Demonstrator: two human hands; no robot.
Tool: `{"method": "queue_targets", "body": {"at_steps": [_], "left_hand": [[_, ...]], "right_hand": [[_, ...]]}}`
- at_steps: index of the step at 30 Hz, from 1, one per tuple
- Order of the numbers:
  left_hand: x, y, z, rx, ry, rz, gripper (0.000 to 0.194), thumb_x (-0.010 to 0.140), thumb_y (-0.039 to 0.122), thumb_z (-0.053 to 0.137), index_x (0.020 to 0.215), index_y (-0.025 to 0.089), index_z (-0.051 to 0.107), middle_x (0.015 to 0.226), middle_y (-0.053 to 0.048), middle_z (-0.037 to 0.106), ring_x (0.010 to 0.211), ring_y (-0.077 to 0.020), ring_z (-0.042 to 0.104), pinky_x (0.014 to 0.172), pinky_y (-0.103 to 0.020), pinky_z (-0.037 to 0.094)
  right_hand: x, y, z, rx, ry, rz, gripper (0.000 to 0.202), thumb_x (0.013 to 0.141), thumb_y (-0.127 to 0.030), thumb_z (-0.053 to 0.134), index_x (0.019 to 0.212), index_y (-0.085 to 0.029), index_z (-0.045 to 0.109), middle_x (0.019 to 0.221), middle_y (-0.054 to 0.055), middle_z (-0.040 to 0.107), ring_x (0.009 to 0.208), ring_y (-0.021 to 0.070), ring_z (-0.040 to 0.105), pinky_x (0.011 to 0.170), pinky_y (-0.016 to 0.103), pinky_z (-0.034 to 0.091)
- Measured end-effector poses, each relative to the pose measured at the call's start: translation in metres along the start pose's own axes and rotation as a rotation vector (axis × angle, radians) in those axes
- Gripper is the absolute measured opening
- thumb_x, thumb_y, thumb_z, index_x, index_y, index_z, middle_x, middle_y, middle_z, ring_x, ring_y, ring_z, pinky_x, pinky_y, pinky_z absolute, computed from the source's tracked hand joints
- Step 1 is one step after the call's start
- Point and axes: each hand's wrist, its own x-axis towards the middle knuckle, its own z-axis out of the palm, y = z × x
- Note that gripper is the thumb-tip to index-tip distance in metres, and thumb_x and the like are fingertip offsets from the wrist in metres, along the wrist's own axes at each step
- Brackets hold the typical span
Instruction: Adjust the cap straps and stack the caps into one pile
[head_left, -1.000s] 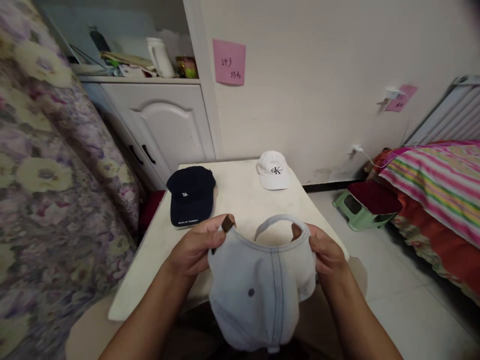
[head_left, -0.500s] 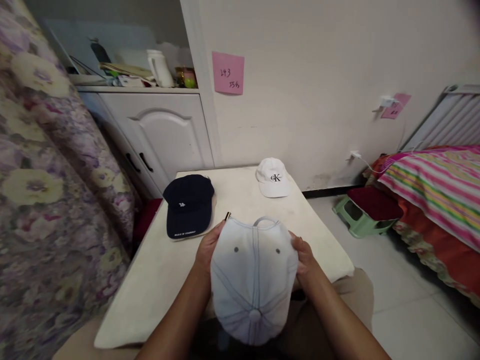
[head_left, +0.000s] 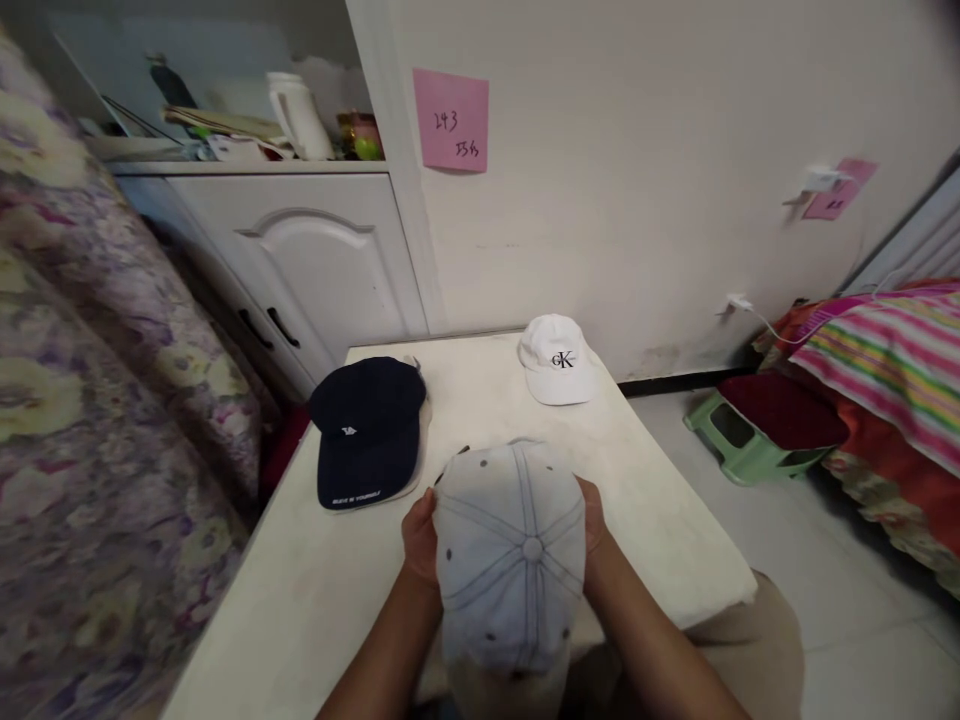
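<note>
Between my hands is a pale blue baseball cap with dark stitching, its crown turned up and its brim toward me. My left hand grips the left side of it, and my right hand closes on the right side. Some fingers of both hands are hidden behind or under the cap. To the left on the table lies a navy baseball cap with a small white emblem, on top of something lighter at its edge. A white baseball cap with black letters sits at the far right of the table.
The cream-covered table stands against the wall, below a pink note. A floral curtain hangs at left beside a white cabinet. On the right are a green stool and a bed.
The pale blue cap has tipped in my hands, so more of its top and brim shows. Both hands still hold its sides. My view has moved slightly closer to the table.
</note>
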Motion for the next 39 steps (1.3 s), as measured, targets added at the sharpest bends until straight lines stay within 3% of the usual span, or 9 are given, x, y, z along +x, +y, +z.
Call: {"method": "queue_targets", "body": {"at_steps": [5,8,13,20,26,31,39], "left_hand": [[0.008,-0.003,-0.031,-0.010,0.131,0.086,0.015,0.076,0.023,0.063,0.074,0.018,0.077,0.076,-0.006,0.079,0.105,-0.0338,0.071,0.102,-0.042,0.051],[0.015,0.000,-0.039,-0.018,0.180,0.080,0.014,0.076,0.022,0.062,0.069,0.019,0.075,0.064,-0.002,0.075,0.096,-0.0309,0.074,0.101,-0.041,0.052],[0.024,0.007,-0.038,-0.012,0.254,-0.008,0.019,0.082,0.027,0.061,0.083,0.016,0.077,0.075,-0.005,0.078,0.094,-0.0303,0.074,0.098,-0.042,0.054],[0.032,0.006,-0.037,0.010,0.310,-0.098,0.031,0.083,0.017,0.062,0.111,0.013,0.074,0.099,-0.011,0.080,0.102,-0.0292,0.073,0.100,-0.040,0.053],[0.034,0.002,-0.040,0.023,0.314,-0.119,0.034,0.092,0.024,0.057,0.122,0.013,0.069,0.104,-0.012,0.079,0.102,-0.0280,0.074,0.098,-0.039,0.054],[0.014,-0.003,-0.032,0.030,0.307,-0.107,0.034,0.098,0.036,0.055,0.120,0.015,0.070,0.104,-0.011,0.080,0.109,-0.0276,0.071,0.102,-0.039,0.051],[-0.058,-0.022,-0.014,0.115,0.222,-0.100,0.022,0.093,0.029,0.065,0.108,0.014,0.072,0.102,-0.010,0.079,0.103,-0.0258,0.073,0.103,-0.037,0.050]], "right_hand": [[0.005,0.001,-0.004,0.022,0.040,0.008,0.014,0.066,-0.037,0.075,0.064,-0.024,0.072,0.061,0.002,0.074,0.088,0.0312,0.072,0.080,0.044,0.060],[0.006,-0.003,-0.003,0.065,0.043,0.053,0.024,0.068,-0.044,0.075,0.074,-0.020,0.075,0.071,0.006,0.077,0.097,0.0324,0.072,0.086,0.047,0.059],[0.008,-0.002,0.001,0.177,0.044,0.156,0.030,0.067,-0.040,0.078,0.084,-0.016,0.075,0.080,0.010,0.079,0.104,0.0340,0.072,0.089,0.048,0.058],[0.013,-0.004,-0.003,0.188,0.105,0.095,0.026,0.073,-0.038,0.076,0.092,-0.019,0.075,0.086,0.004,0.081,0.097,0.0283,0.075,0.084,0.043,0.061],[0.013,-0.003,-0.004,0.158,0.104,0.072,0.027,0.071,-0.038,0.077,0.091,-0.020,0.074,0.085,0.004,0.081,0.096,0.0291,0.075,0.083,0.043,0.061],[0.013,-0.001,-0.007,0.134,0.099,0.051,0.030,0.073,-0.042,0.075,0.093,-0.019,0.074,0.082,0.003,0.081,0.096,0.0288,0.075,0.084,0.043,0.061],[0.016,0.002,-0.015,0.141,0.118,0.011,0.025,0.076,-0.042,0.070,0.089,-0.021,0.073,0.083,0.002,0.081,0.092,0.0259,0.076,0.083,0.038,0.061]]}}
